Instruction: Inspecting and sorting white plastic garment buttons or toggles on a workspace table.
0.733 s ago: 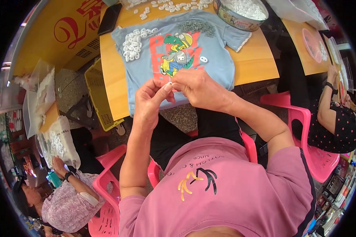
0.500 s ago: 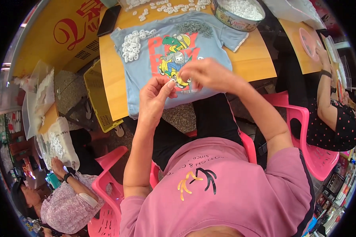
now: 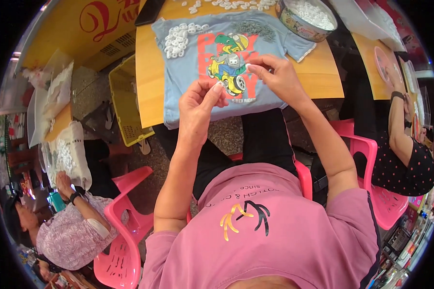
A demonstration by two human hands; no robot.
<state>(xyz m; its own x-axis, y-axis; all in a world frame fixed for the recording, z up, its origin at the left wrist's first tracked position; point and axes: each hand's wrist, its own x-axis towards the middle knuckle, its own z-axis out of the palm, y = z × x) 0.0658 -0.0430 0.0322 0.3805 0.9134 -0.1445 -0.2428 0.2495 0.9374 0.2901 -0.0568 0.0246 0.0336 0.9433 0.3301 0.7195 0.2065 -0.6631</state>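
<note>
A small white piece (image 3: 217, 87) sits pinched in the left hand (image 3: 200, 103), fingertips pressed together on it, just above the blue printed T-shirt (image 3: 188, 72). Beside it, the right hand (image 3: 277, 77) pinches another tiny white bit. Beyond both lies a pile of white pieces (image 3: 178, 39) and a round tin (image 3: 301, 21).

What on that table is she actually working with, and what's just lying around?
In use:
left hand, pinching a small white piece
right hand, pinching another
blue T-shirt beneath both hands
white pieces heaped on the shirt
round tin of white pieces

Lying about:
black phone
yellow crate
pink chairs
</note>
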